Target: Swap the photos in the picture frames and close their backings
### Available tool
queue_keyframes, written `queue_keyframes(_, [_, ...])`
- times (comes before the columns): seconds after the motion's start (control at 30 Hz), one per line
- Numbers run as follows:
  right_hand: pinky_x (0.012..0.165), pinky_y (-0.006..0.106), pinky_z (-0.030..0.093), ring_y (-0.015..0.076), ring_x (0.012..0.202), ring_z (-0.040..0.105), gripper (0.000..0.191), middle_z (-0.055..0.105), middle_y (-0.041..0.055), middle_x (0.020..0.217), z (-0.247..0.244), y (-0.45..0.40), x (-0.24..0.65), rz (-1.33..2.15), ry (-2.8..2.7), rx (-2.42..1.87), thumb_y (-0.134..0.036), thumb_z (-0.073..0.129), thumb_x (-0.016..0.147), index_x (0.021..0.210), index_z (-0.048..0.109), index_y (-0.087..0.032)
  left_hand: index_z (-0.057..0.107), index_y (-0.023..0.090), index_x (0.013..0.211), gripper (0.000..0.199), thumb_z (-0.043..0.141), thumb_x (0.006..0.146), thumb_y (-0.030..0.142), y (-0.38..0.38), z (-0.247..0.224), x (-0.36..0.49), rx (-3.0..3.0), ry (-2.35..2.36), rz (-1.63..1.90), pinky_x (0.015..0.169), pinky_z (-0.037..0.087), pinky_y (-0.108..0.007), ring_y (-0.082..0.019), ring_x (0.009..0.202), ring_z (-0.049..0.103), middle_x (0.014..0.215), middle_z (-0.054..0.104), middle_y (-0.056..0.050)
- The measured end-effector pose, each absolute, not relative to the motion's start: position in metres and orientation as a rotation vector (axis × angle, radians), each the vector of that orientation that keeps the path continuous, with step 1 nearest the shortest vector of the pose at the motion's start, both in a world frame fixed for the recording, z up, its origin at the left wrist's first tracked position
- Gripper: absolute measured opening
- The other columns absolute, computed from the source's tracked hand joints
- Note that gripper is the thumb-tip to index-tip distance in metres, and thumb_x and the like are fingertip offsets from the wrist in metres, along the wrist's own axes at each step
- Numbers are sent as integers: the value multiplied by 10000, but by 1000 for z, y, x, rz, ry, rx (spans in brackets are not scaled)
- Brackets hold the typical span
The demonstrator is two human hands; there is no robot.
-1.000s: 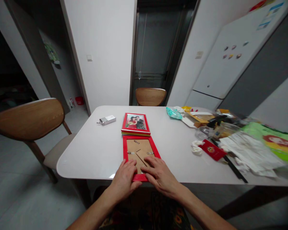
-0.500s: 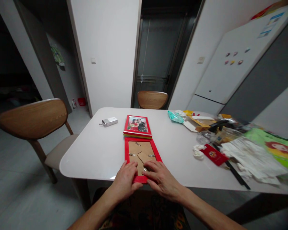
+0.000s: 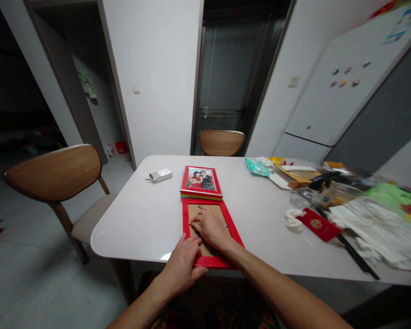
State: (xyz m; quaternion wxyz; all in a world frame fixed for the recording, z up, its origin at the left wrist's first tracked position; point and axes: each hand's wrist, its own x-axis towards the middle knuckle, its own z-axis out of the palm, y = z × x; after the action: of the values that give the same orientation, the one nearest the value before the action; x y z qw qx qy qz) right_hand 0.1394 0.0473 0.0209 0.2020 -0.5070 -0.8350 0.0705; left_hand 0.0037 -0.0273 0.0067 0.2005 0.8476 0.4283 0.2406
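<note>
A red picture frame lies face down at the table's near edge, its brown backing board upward. My left hand grips the frame's lower left side, fingers over the edge and thumb by the bottom rail. Bent across the backing, my right hand has its fingertips pinched together at the small metal clip on the left side, mostly covering it. The right-side metal clip and a hanging hook at the top remain visible. Just beyond lies a stack of frames, topped by a red frame with a couple's photo.
On the white table, a small silver box sits left of the stack. To the right are a teal packet, crumpled tissue, a red packet, white cloth and plastic wrappings. Wooden chairs stand around.
My right hand has moved from the bottom clip up and left across the backing to the left clip. My left hand stays at the frame's lower left. The view has shifted slightly.
</note>
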Motion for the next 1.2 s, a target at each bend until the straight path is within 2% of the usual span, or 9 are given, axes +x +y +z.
queue_keyframes(0.17, [706,251,379,153,782,536,188,620,43,807,16,53,138,192,-2220,-1534,-264,467,766,796,641,-201,532,172,900,314,644,612,223,-27,2,3,2376,1180,686,1010,189,-430,-209,1125,400,1183,494,-87])
queue_keyframes(0.37, [734,255,373,147,781,526,189,603,38,758,14,53,138,128,-2386,-1385,-244,472,758,721,651,-197,513,165,969,392,649,609,235,-26,-1,3,2383,1184,697,1009,194,-434,-212,1123,404,1169,506,-90])
queue_keyframes(0.5, [719,245,378,144,775,536,204,617,35,767,13,57,143,200,-2396,-1348,-256,459,764,785,655,-203,499,158,1006,431,650,608,228,-27,1,3,2376,1201,699,1010,208,-425,-207,1121,408,1172,505,-93])
queue_keyframes(0.63, [678,224,375,140,777,554,238,636,49,843,11,72,154,237,-2144,-1579,-280,430,776,837,638,-183,506,147,984,405,647,614,231,-30,2,2,2376,1219,685,1008,215,-430,-211,1117,415,1178,501,-107])
queue_keyframes(0.7, [626,223,367,143,741,559,236,641,50,822,10,82,156,225,-2057,-1691,-300,433,771,818,634,-186,496,146,1000,424,647,614,235,-32,1,2,2370,1227,686,1007,215,-437,-213,1120,413,1179,501,-109])
queue_keyframes(0.87, [517,233,307,159,649,552,209,639,61,710,6,105,155,227,-1945,-1860,-337,490,723,691,619,-175,532,164,891,305,640,615,234,-37,2,4,2349,1251,667,1013,201,-438,-212,1132,404,1190,495,-93])
queue_keyframes(1.1, [463,226,268,140,560,520,254,632,89,687,7,113,157,272,-1845,-1917,-391,537,672,658,599,-146,451,113,1075,479,610,632,202,-42,5,2,2382,1298,607,1017,202,-434,-212,1142,393,1194,484,-132])
queue_keyframes(1.2, [471,214,294,123,548,517,242,634,61,672,12,105,162,317,-1855,-1812,-369,497,698,679,606,-153,484,124,1033,451,631,621,234,-45,9,2,2393,1327,552,1015,205,-430,-221,1140,394,1200,481,-125])
